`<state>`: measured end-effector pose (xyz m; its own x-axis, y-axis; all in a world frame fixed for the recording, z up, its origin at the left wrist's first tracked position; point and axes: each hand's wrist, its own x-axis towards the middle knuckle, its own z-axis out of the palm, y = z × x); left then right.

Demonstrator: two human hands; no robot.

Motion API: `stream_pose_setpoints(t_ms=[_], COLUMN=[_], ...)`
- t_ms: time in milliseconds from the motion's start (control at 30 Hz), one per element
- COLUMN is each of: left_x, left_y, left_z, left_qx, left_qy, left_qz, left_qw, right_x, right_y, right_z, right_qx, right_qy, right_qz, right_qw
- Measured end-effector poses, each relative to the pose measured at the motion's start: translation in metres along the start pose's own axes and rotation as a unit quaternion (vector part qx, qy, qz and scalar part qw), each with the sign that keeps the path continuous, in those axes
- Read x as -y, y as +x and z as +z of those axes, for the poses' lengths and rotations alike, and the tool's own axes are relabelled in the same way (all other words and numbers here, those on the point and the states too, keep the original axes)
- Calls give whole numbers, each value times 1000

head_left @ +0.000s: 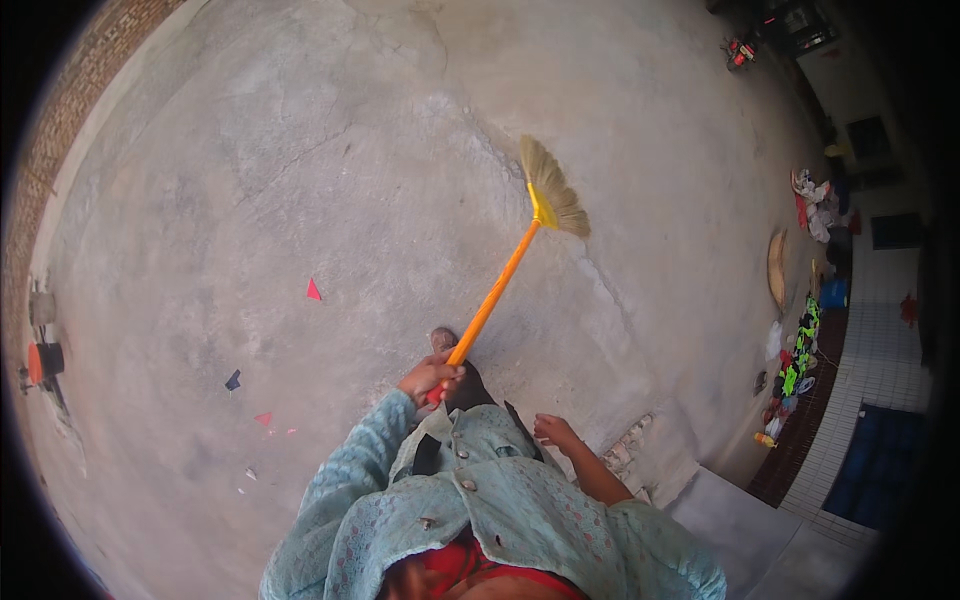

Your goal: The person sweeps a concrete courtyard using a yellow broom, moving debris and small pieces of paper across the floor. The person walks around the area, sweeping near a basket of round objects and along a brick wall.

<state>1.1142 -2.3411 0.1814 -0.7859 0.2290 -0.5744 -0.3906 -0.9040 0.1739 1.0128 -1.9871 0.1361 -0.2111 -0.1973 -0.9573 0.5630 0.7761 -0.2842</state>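
My left hand [430, 379] is wrapped round the lower end of an orange handle, just above its red tip. The handle belongs to a broom [490, 297], which slants up and away to the right. A yellow collar joins it to fanned straw bristles [557, 193] over the concrete floor. Beside my body on the right, my right hand [555, 431] hangs with its fingers loosely curled and nothing visible in them. Left of the broom lie a red triangular scrap [314, 290], a dark scrap [233, 380], a pinkish scrap [264, 419] and small pale bits.
Cracked concrete [230, 190] spreads around me. A brick wall [60, 130] curves along the left, with a red-orange object [45, 363] near it. On the right, a round tray [777, 268], a clothes-like pile [822, 207] and bright green items [799, 350] lie near the tiled wall [835, 395].
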Motion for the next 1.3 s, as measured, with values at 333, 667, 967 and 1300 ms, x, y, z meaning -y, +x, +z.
stream_pose_setpoints(t_ms=[333, 667, 967, 1300], left_x=[-46, 88, 185, 191], left_y=[114, -134, -286, -305], left_z=[-9, -96, -138, -85], left_qx=[-166, -336, -530, -619], left_qy=[-28, -165, -183, -110], left_qz=[43, 168, 296, 391], left_qw=[985, 912, 774, 672], right_x=[11, 54, 103, 94], right_y=[-20, 17, 32, 17], right_z=[-31, 20, 73, 55], right_qx=[-55, -4, 57, 25], right_qy=[52, -112, -279, -248], right_qz=[9, -51, -204, -45], right_qw=[997, 992, 937, 967])
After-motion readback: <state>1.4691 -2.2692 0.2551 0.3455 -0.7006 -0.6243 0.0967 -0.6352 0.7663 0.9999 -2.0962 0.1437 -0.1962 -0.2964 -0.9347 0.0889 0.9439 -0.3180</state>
